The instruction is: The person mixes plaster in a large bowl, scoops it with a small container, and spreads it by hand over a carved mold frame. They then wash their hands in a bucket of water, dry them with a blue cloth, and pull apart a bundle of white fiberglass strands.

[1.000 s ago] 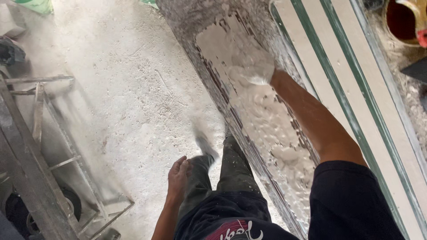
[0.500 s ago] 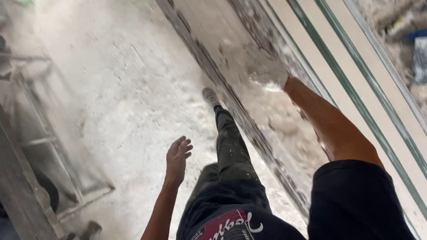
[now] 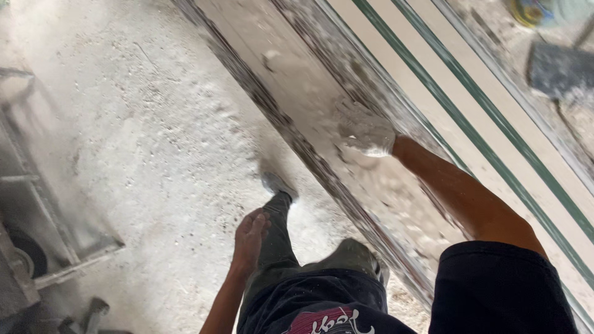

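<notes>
Item: long mould (image 3: 297, 93), running diagonally from top centre to lower right, its bed coated in wet white plaster (image 3: 402, 192). Our right hand (image 3: 366, 135), caked white, lies pressed on the plaster near the mould's middle; the fingers seem spread flat, though blur and coating leave us unsure, and we cannot tell whether it grips anything. Our left hand (image 3: 249, 238) hangs beside the left leg, fingers loosely curled, holding nothing. Beyond the mould: pale boards with green stripes (image 3: 470, 117). Left of it: dusty floor (image 3: 136, 142), and a metal frame (image 3: 55, 235) at the left edge.
</notes>
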